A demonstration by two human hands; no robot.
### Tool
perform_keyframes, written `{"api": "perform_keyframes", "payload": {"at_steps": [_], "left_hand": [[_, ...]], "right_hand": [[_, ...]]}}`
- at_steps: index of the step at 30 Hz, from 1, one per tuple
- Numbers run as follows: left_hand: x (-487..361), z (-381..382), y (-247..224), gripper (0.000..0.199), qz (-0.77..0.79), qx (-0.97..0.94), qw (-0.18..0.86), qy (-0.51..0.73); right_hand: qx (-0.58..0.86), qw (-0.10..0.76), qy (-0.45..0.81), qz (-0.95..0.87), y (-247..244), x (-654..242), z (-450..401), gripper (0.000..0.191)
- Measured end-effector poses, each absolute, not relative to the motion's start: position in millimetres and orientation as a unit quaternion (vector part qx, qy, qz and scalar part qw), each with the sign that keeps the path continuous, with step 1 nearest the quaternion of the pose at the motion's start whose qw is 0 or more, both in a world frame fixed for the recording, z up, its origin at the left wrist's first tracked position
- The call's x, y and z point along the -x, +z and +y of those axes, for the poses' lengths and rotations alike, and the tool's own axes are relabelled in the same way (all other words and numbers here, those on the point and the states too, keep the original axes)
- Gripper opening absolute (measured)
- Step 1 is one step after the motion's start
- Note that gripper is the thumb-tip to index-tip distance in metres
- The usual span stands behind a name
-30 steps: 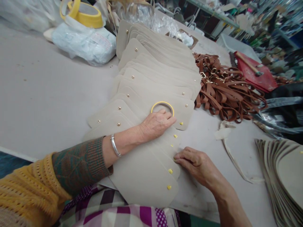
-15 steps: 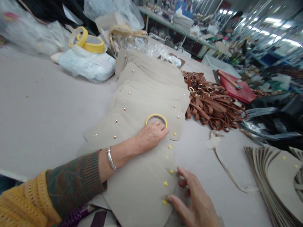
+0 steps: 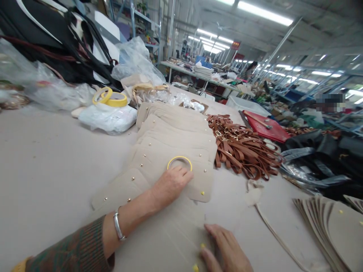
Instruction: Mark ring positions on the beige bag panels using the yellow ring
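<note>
**Thin panels [image 3: 176, 141], best taken by their edges**

Beyond the left hand [image 3: 170, 187] and to its left, a wrapped packet [image 3: 107, 121] sits on the bench [image 3: 42, 170] with two yellow rolls [image 3: 117, 99] on top. It looks soft and would likely give if squeezed.

The panels lie fanned in an overlapping run under the left hand and away beyond it. They look light and bendable, with enough body to lie flat, and smooth enough to slide over each other, so pressing on one may shift its neighbours. A rounded corner or a free edge seems the best place to pinch; the small metal studs [image 3: 133, 178] near the corners are better left clear of the fingers.

The left hand is closed over the near rim of a tape [image 3: 180, 158], which lies on the panels. The tape looks light and firm, and its rim gives a sure hold.

Between and around the hands, yellow tabs [image 3: 202, 193] mark the panels' right edge. They look small and tacky, likely to cling to a fingertip.

The right hand [image 3: 227, 245] is parted, thumb away from fingers, at that edge; blur hides whether the thumb touches a tab.

Beyond the right hand, brown straps [image 3: 241, 147] lie in a limp, tangle-prone heap. To its right are a pale strip [image 3: 272, 223] and, farther out, a bowed stack [image 3: 334, 226], probably heavier when lifted together.
</note>
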State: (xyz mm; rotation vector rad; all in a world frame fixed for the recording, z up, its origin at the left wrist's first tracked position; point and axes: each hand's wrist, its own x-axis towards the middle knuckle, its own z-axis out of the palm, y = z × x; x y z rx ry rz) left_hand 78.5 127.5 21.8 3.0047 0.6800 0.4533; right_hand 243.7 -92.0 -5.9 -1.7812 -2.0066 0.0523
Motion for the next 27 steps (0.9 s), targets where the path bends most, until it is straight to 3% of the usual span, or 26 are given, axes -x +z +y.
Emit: {"api": "perform_keyframes", "payload": {"at_steps": [6, 11, 21, 27], "left_hand": [[-77, 131, 26, 0.007, 0.21, -0.972, 0.008, 0.104], [-63, 118, 25, 0.011, 0.186, -0.978, 0.05, 0.084], [-58, 98, 40, 0.032, 0.108, -0.934, 0.244, 0.239], [-59, 93, 32, 0.037, 0.146, -0.935, 0.246, 0.211]], "right_hand": [[0.678, 0.265, -0.031, -0.685, 15, -243, -39, 0.03], [0.688, 0.254, 0.058, -0.677, 11, -235, -30, 0.026], [0.663, 0.43, 0.156, -0.592, 39, -235, -17, 0.018], [0.612, 0.41, 0.126, -0.665, 44, -221, -8, 0.018]]}}
